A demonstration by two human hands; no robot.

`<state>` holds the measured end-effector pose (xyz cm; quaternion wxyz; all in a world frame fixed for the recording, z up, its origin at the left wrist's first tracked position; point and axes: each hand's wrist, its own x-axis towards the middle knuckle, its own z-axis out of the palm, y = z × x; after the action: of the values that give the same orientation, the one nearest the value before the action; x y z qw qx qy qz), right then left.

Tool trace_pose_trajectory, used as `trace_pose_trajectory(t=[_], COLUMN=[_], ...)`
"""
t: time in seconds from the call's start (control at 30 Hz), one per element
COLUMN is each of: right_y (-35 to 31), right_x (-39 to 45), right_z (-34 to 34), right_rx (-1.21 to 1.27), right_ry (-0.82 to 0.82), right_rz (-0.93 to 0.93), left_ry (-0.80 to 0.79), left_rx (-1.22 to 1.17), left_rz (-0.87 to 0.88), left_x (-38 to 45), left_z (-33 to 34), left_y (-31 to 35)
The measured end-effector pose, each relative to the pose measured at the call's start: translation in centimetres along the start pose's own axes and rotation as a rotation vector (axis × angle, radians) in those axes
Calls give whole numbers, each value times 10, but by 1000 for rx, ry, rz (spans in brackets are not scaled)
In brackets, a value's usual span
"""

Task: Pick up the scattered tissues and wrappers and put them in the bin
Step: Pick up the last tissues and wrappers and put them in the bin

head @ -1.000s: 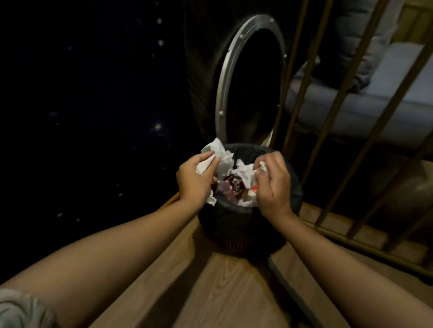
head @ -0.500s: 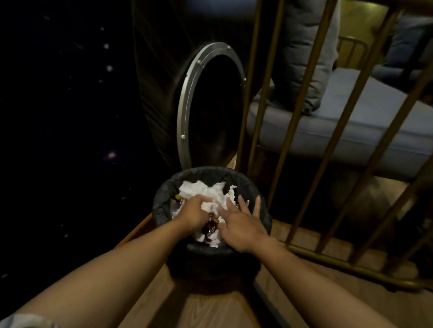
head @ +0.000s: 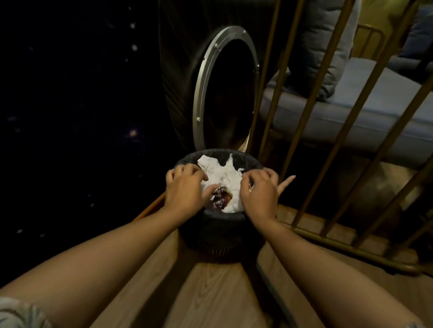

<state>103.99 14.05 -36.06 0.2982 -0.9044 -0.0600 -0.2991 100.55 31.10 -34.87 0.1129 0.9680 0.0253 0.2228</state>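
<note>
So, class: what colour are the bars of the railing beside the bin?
Gold, or brass-toned; the railing shows best in the head view.

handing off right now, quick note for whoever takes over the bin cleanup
Left hand: over the bin's near-left rim, fingers curled, grip unclear.
Right hand: over the near-right rim, fingers loose, nothing visibly held.
Bin: on the wooden floor beside the gold railing.
Done: white tissues and a dark shiny wrapper lie inside.
Left: no loose litter in view; check the dark surroundings.
</note>
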Motion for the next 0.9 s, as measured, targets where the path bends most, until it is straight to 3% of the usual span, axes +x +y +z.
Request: trace_pose_trajectory(t=[0.1, 0.23, 0.4, 0.53, 0.7, 0.83, 0.9], right_y=[-11, -13, -1, 8, 4, 0, -6], right_x=[-13, -30, -31, -27, -24, -9, -3], right_z=[-4, -7, -1, 6, -1, -24, -46], right_rx=[-4, -183, -368, -342, -304, -165, -157], right_ry=[-56, -146, -321, -387, -394, -591, -673], right_rz=[-82, -187, 114, 114, 132, 216, 225], left_ry=[-70, -26, 51, 29, -160, -458, -508], left_rx=[-142, -350, -350, -308, -288, -336, -340], left_rz=[-23, -11, 87, 173, 245, 228, 174], left_x=[-17, -33, -42, -39, -31, -13, -8], left_z=[10, 23, 27, 28, 18, -12, -39], left_y=[-12, -20, -26, -36, -45, -54, -53])
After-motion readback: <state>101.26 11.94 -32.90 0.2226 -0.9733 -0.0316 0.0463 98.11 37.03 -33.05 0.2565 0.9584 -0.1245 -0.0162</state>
